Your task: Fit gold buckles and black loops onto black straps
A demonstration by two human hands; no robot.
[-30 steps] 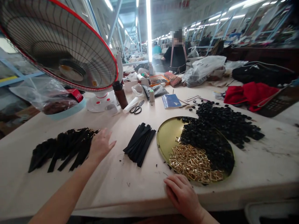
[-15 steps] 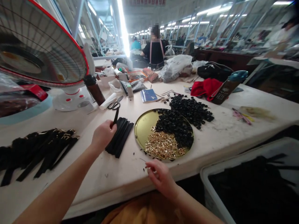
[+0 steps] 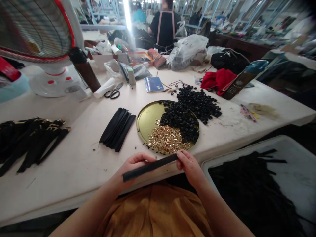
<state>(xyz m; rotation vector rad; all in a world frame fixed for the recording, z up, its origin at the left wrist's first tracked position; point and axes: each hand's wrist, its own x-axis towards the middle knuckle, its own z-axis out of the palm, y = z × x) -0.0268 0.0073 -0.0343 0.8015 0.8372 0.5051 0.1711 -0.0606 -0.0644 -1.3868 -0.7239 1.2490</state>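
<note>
A flat black strap [image 3: 149,167] stretches between my hands over the table's front edge. My right hand [image 3: 189,164] pinches its right end between thumb and fingers. The left part of the strap lies across my left hand [image 3: 134,166], whose fingers curl behind it. Just beyond is a round gold tray [image 3: 145,123] with a heap of small gold buckles [image 3: 168,139] and many small black pieces [image 3: 181,121]. A bundle of similar black straps [image 3: 117,129] lies left of the tray.
Straps with gold buckles [image 3: 37,138] lie at far left, below a fan [image 3: 49,79]. Scissors [image 3: 115,91], a blue booklet [image 3: 153,84] and a bottle [image 3: 84,70] stand or lie behind. At right are another bottle [image 3: 243,79], red cloth [image 3: 217,80] and a white bin [image 3: 291,141] of black strips.
My left hand has come from the strap bundle to in front of the tray, bringing one strap. My right hand has moved slightly right and up and now grips its end.
</note>
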